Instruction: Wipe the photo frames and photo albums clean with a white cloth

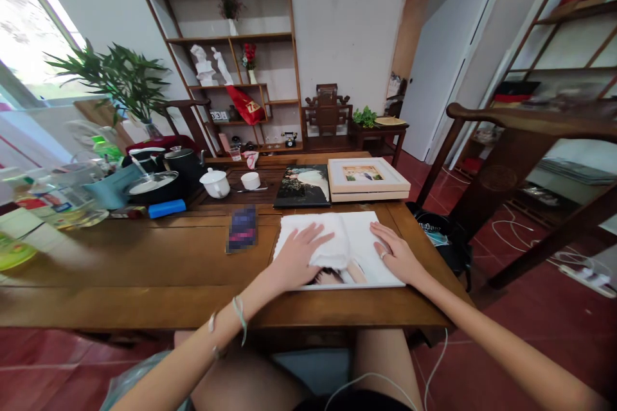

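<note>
I am pressing the white cloth [339,249], best evenly, under my left hand [303,250], fingers spread; my right hand [399,258], fingers nearly together, is steadying the photo panel [362,228].

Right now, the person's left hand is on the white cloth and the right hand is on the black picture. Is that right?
Not quite: the right hand rests on the white picture, not the black picture. The head view shows that one lying farther back on the table. The left hand is on the white cloth, as you said.
</note>
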{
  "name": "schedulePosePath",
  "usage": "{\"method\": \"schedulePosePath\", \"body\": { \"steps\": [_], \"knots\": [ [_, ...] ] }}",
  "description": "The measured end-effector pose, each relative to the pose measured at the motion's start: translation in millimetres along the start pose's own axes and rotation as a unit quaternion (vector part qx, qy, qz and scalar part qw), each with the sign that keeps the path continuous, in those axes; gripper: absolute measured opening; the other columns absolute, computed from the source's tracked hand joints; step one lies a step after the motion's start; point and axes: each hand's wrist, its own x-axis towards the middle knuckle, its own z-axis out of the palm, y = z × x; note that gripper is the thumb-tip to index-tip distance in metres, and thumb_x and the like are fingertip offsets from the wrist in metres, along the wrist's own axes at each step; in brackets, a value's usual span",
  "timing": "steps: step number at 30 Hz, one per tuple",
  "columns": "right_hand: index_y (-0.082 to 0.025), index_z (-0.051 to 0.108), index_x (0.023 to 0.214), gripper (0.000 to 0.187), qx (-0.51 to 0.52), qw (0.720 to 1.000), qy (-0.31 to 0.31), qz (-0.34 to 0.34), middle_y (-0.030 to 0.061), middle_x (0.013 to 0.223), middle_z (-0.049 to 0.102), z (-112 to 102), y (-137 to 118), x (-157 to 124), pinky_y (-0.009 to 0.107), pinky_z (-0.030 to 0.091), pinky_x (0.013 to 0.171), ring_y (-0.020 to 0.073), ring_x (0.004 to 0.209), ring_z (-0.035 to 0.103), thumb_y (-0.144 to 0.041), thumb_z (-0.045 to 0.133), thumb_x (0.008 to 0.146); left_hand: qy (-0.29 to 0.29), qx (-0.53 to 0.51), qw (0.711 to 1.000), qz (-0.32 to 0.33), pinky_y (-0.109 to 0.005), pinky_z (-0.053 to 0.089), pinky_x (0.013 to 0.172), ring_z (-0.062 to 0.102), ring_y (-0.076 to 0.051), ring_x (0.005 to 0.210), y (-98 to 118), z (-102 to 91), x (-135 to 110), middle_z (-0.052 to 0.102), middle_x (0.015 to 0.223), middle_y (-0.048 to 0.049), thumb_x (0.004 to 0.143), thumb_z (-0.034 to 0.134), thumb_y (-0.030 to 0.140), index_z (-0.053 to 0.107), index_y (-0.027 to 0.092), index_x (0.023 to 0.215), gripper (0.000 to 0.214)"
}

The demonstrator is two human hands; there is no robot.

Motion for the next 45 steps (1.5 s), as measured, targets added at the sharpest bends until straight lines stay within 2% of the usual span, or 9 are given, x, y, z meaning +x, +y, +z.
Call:
{"method": "schedulePosePath", "body": {
  "steps": [4,7,11,22,27,34,37,40,45],
  "knots": [
    [-0.018,0.063,0.124,0.041,-0.001,1.000,0.001,0.002,0.0134,0.136,0.057,0,1,0,0.052,0.035,0.113,0.0283,0.131,0.049,-0.027,0.051,0.086,-0.036,-0.014,0.999,0.032,-0.056,0.010,0.117,0.011,-0.028,0.147,41,5.3,-50,0.016,0.160,-0.0004,0.066,0.057,0.012,0.026,0.035,0.150,0.092],
    [-0.019,0.063,0.124,0.041,0.000,1.000,0.004,-0.002,0.0123,0.136,0.057,1,2,0,0.052,0.036,0.112,0.0278,0.130,0.049,-0.027,0.051,0.086,-0.051,-0.023,0.997,0.050,-0.057,0.010,0.117,0.010,-0.029,0.147,57,7.7,-64,0.012,0.160,0.0000,0.062,0.057,0.011,0.022,0.036,0.150,0.099],
    [-0.022,0.063,0.124,0.040,-0.001,1.000,0.006,-0.005,0.0105,0.136,0.058,1,2,0,0.053,0.036,0.112,0.0276,0.130,0.050,-0.026,0.052,0.085,-0.035,-0.019,0.999,0.030,-0.057,0.012,0.117,0.014,-0.028,0.147,45,9.8,-43,0.016,0.160,-0.0015,0.067,0.058,0.014,0.024,0.035,0.150,0.092],
    [-0.022,0.063,0.123,0.040,-0.004,1.000,0.006,-0.006,0.0103,0.136,0.058,1,5,0,0.053,0.035,0.112,0.0275,0.131,0.048,-0.026,0.052,0.085,0.046,0.035,0.997,-0.047,-0.056,0.022,0.113,0.022,-0.030,0.144,-34,1.1,53,0.025,0.157,-0.0094,0.086,0.054,0.029,0.031,0.027,0.148,0.067],
    [-0.019,0.063,0.123,0.040,-0.007,1.000,0.005,-0.006,0.0125,0.136,0.057,1,4,0,0.052,0.036,0.112,0.0273,0.130,0.049,-0.026,0.050,0.086,0.037,0.050,0.998,-0.030,-0.055,0.017,0.115,0.016,-0.028,0.146,-27,7.2,35,0.020,0.159,-0.0074,0.082,0.056,0.025,0.028,0.028,0.149,0.072],
    [-0.023,0.063,0.124,0.040,0.004,1.000,0.001,0.002,0.0097,0.137,0.057,0,2,-1,0.052,0.036,0.112,0.0274,0.130,0.050,-0.027,0.052,0.086,-0.007,0.023,0.999,0.023,-0.058,0.008,0.116,0.006,-0.031,0.147,24,14.7,-44,0.008,0.161,-0.0021,0.068,0.058,0.014,0.021,0.034,0.151,0.093],
    [-0.023,0.063,0.124,0.040,-0.004,1.000,-0.001,0.000,0.0100,0.137,0.057,0,2,0,0.053,0.035,0.112,0.0277,0.130,0.049,-0.027,0.051,0.086,-0.022,0.005,0.999,0.044,-0.058,0.008,0.117,0.007,-0.032,0.147,40,13.0,-60,0.007,0.161,-0.0012,0.066,0.059,0.012,0.018,0.035,0.152,0.098],
    [-0.020,0.063,0.125,0.040,-0.014,1.000,-0.003,-0.002,0.0118,0.137,0.057,0,3,0,0.053,0.035,0.112,0.0280,0.130,0.049,-0.028,0.050,0.087,-0.029,0.002,0.999,0.029,-0.057,0.010,0.117,0.009,-0.030,0.147,40,9.2,-50,0.010,0.160,-0.0018,0.069,0.059,0.014,0.021,0.035,0.151,0.093],
    [-0.019,0.063,0.124,0.041,-0.013,1.000,-0.006,-0.006,0.0122,0.137,0.057,-1,3,0,0.053,0.035,0.112,0.0284,0.130,0.049,-0.028,0.050,0.087,-0.028,0.023,0.999,-0.014,-0.056,0.015,0.115,0.012,-0.028,0.147,16,1.4,6,0.014,0.160,-0.0060,0.081,0.058,0.026,0.023,0.032,0.151,0.078]
  ]
}}
